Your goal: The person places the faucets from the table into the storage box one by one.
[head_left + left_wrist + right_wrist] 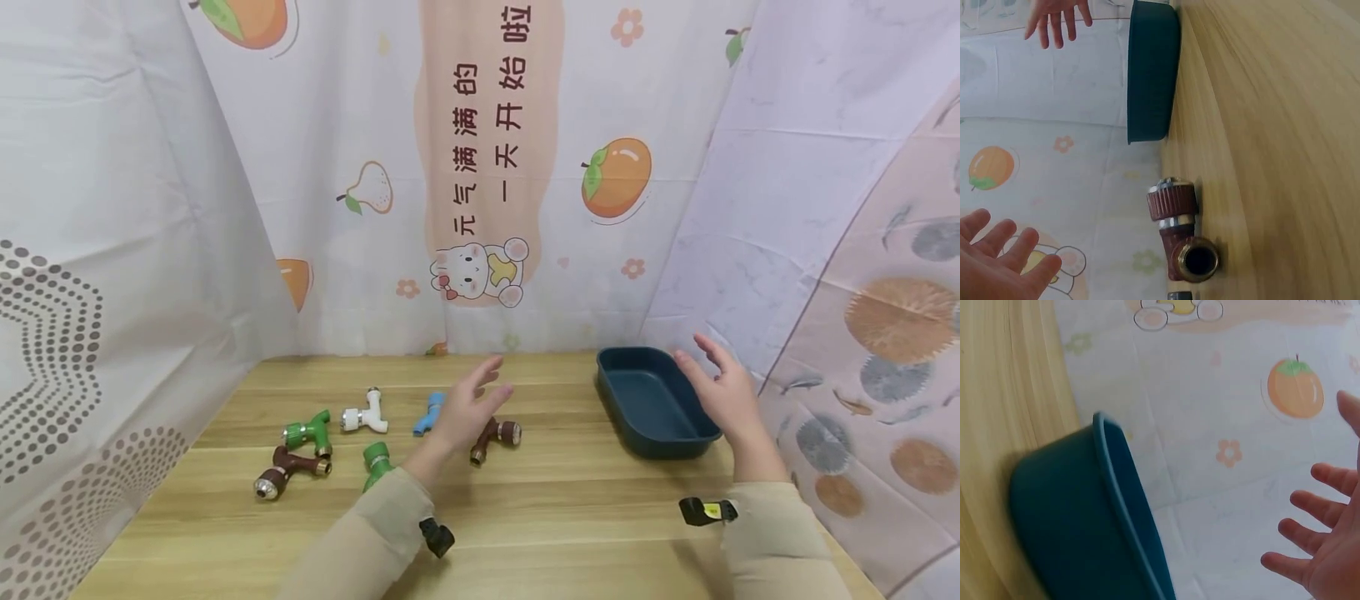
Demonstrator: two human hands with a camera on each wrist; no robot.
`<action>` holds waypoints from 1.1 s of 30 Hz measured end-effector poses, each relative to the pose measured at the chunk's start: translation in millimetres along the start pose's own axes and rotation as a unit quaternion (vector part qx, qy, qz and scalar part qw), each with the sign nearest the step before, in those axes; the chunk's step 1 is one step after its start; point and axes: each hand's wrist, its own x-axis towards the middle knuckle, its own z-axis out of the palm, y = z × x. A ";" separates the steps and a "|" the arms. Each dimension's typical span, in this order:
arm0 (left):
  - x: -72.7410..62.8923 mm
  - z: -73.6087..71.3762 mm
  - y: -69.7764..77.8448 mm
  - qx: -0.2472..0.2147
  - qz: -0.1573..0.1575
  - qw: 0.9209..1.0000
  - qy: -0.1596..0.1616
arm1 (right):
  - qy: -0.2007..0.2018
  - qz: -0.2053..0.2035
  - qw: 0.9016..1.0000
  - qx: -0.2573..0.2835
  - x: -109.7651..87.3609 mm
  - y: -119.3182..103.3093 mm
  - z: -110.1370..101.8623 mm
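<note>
My left hand (461,417) hovers above the table with its fingers spread, holding nothing. Just right of it lies a brown tap (510,432) with a ribbed collar, partly behind the hand in the head view and whole in the left wrist view. A blue tap (431,412) lies on the hand's other side, and a green tap (377,460) is partly covered by the left sleeve. Fingers apart and nothing in its grasp, my right hand (727,396) is raised by the right rim of a dark teal basin (648,396), whose visible inside holds nothing.
Farther left on the wooden table (555,500) are a white tap (366,415), another green tap (309,432) and a second brown tap (285,472). Printed curtains (360,275) hang behind the table and along both sides.
</note>
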 end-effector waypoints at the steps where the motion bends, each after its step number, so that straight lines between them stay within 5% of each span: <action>1: 0.8 2.0 -1.0 -0.008 -0.001 1.000 -0.003 | 0.000 0.013 1.000 0.004 -0.1 2.6 -1.3; 22: 9.2 46.2 -6.6 -0.079 -0.072 0.994 -0.011 | -0.003 0.159 0.987 0.005 -4.8 54.5 -7.9; 33: 9.3 66.6 -6.3 -0.123 -0.106 0.987 -0.009 | -0.045 0.220 0.972 0.067 -11.2 76.0 -16.4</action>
